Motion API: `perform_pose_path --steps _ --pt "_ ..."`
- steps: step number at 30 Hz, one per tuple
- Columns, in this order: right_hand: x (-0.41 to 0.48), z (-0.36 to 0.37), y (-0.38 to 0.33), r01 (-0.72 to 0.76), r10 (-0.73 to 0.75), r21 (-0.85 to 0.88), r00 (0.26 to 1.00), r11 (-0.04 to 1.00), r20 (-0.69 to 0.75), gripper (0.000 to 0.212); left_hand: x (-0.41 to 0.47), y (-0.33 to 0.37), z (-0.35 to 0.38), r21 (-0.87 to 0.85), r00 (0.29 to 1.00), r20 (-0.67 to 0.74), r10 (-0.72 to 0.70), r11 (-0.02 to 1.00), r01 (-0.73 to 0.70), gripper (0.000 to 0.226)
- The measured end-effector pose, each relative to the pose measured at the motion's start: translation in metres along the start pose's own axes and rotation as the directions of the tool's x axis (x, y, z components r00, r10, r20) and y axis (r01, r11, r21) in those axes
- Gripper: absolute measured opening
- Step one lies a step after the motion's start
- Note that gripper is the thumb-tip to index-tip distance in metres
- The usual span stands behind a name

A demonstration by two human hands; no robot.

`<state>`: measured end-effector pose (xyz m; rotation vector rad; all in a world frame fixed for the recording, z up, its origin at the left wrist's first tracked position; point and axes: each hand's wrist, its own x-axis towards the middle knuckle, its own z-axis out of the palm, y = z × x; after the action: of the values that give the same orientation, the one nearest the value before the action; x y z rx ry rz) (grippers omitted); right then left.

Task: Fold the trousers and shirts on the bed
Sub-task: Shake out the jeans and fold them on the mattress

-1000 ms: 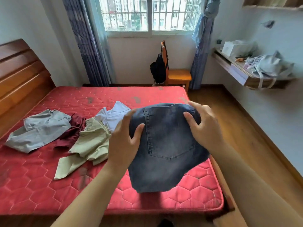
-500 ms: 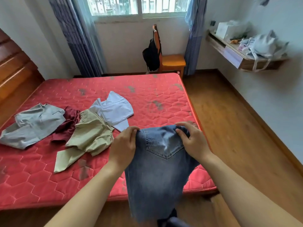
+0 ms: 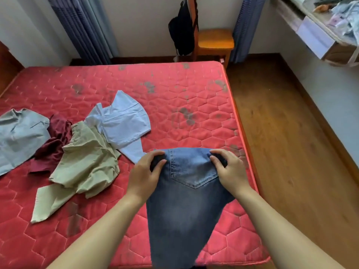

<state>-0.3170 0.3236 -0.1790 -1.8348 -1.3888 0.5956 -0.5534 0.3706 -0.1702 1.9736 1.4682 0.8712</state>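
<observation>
Your left hand [image 3: 144,176] and right hand [image 3: 230,171] pinch the jeans [image 3: 186,200] at the waistband (pocket side up). They lie on the bed [image 3: 174,105] at its near right corner, legs trailing over the near edge.

head view looks steeply down over the bed [image 3: 174,98].

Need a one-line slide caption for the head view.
Both hands, left and right, grip the waistband of blue jeans over a red mattress strewn with unfolded clothes.
</observation>
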Motion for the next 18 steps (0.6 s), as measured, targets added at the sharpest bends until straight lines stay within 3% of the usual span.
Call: perform_pose_path --steps 3,5,8,13,18 --pt "0.118 0.019 0.018 0.032 -0.032 -0.008 0.999 0.999 -0.016 0.023 0.105 -0.027 0.030 -0.029 0.998 -0.037 -0.043 0.999 0.042 0.030" --pt "0.189 0.038 0.038 -0.029 0.032 -0.066 0.999 0.997 0.042 0.043 0.162 -0.056 0.056 -0.015 0.990 0.051 -0.129 0.991 0.130 0.049" --pt "0.246 0.076 0.081 -0.076 0.101 -0.226 0.990 0.971 0.102 0.063 0.193 -0.114 0.102 0.215 0.952 0.141 -0.271 0.947 0.237 0.064" --pt "0.200 0.163 0.168 -0.080 0.142 -0.237 0.956 0.968 0.257 0.054 0.136 -0.204 0.180 0.335 0.847 0.372 -0.379 0.906 0.258 0.052" --pt "0.137 0.228 0.244 -0.247 0.314 -0.265 0.916 0.932 0.250 0.050 0.097 -0.267 0.233 0.343 0.798 0.406 -0.445 0.884 0.318 0.045"
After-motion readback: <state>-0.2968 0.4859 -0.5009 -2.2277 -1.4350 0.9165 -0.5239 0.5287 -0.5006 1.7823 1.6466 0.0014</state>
